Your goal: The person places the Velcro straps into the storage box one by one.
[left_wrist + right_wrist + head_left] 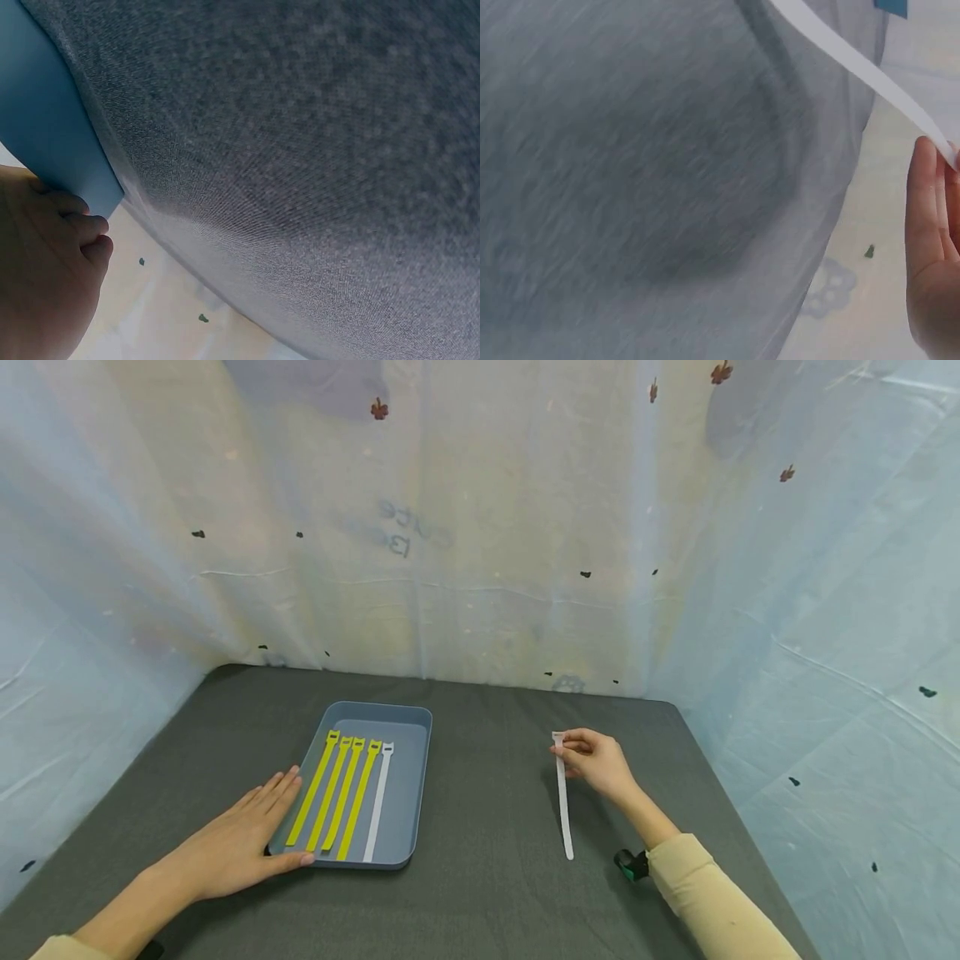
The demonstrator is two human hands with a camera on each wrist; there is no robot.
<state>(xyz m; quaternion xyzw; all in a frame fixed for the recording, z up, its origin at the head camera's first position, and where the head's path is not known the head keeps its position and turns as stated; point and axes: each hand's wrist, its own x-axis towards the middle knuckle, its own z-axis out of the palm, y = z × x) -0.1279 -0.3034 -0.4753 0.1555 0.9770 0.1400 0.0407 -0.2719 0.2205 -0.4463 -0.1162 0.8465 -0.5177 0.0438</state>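
Note:
A blue-grey tray (415, 777) sits on the left half of the table. Inside it several yellow hook-and-loop cable ties (347, 793) lie side by side, heads toward the far end, with a single white cable tie (378, 802) to their right. My left hand (240, 839) rests on the tray's left rim, fingers extended and thumb at the near edge. To the right of the tray my right hand (600, 764) pinches another white cable tie (563, 810) near its slotted head. That strap hangs down over the table, also visible in the right wrist view.
Dark grey cloth covers the table (480, 827). Pale plastic sheeting (480, 527) with small dark marks rises behind it and at both sides. A dark band (632, 864) shows at the right wrist, by the sleeve cuff.

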